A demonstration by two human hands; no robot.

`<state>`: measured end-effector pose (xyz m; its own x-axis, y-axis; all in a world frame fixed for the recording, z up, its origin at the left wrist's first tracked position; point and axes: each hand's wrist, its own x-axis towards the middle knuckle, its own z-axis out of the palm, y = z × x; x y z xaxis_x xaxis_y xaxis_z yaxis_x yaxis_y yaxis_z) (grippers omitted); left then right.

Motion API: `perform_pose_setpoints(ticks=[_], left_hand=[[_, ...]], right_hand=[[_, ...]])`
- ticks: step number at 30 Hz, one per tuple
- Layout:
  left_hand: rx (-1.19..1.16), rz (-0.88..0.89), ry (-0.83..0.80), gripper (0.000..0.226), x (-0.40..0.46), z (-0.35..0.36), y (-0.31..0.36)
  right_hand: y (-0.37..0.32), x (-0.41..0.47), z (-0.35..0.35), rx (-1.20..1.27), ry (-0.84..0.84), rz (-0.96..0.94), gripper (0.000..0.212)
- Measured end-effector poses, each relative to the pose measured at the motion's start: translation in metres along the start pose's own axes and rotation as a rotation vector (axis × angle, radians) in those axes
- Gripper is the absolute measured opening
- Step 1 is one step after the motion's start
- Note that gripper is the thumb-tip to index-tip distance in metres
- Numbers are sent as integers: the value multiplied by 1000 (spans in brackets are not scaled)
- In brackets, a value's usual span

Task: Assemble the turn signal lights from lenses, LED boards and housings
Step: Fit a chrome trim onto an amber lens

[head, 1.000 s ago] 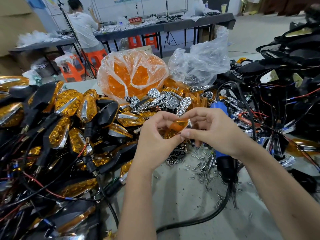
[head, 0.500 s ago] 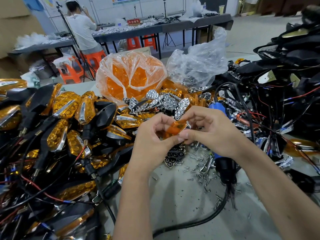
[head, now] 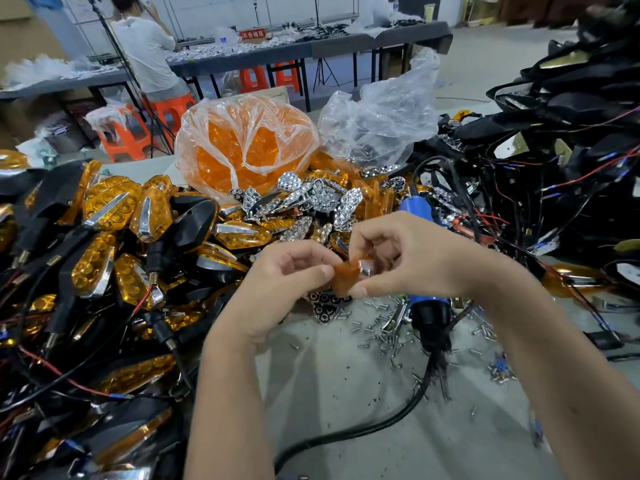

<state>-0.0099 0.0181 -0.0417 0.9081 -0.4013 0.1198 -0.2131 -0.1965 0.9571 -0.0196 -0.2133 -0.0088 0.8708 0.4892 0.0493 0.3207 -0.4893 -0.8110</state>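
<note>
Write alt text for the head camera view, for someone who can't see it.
Both hands, left hand and right hand, pinch a small amber lens with a chrome piece above a grey table. Finished signal lights pile up at left, loose screws and a blue power tool lie beneath.

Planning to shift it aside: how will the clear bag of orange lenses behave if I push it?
The bag of orange lenses would probably slump, not slide: its film looks thin and crinkled. The loose lenses likely shift inside. Its open, bunched top might spill some onto the chrome reflectors beside it.
</note>
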Motion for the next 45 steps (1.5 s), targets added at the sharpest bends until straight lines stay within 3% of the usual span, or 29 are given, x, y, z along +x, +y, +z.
perform_pose_setpoints(ticks=[6, 9, 14, 18, 25, 28, 35, 39, 42, 45], left_hand=[[-69, -61, 261, 10, 2, 1, 0], [-67, -45, 311, 9, 3, -1, -1], [-88, -38, 351, 8, 4, 1, -1], [-109, -21, 352, 9, 5, 4, 0], [-135, 47, 444, 10, 16, 27, 11], [-167, 59, 482, 9, 23, 52, 27], [-249, -115, 433, 12, 48, 123, 41], [-244, -92, 389, 12, 78, 155, 70], [-199, -64, 341, 7, 105, 180, 87], [-121, -80, 348, 12, 133, 204, 90]], right_hand=[[-21, 2, 17, -140, -382, 103, 23], [-23, 3, 25, -100, -455, 156, 11], [-19, 3, 27, -138, -466, 191, 18], [-17, 7, 26, -120, -353, 181, 17], [-23, 6, 21, -200, -294, 179, 5], [-21, 5, 12, -386, -139, 162, 28], [-6, -30, -30, -367, -40, 260, 18], [9, -51, -68, -342, 179, 241, 34], [25, -58, -102, -260, 331, 270, 19], [54, -47, -134, -501, 504, 362, 17]])
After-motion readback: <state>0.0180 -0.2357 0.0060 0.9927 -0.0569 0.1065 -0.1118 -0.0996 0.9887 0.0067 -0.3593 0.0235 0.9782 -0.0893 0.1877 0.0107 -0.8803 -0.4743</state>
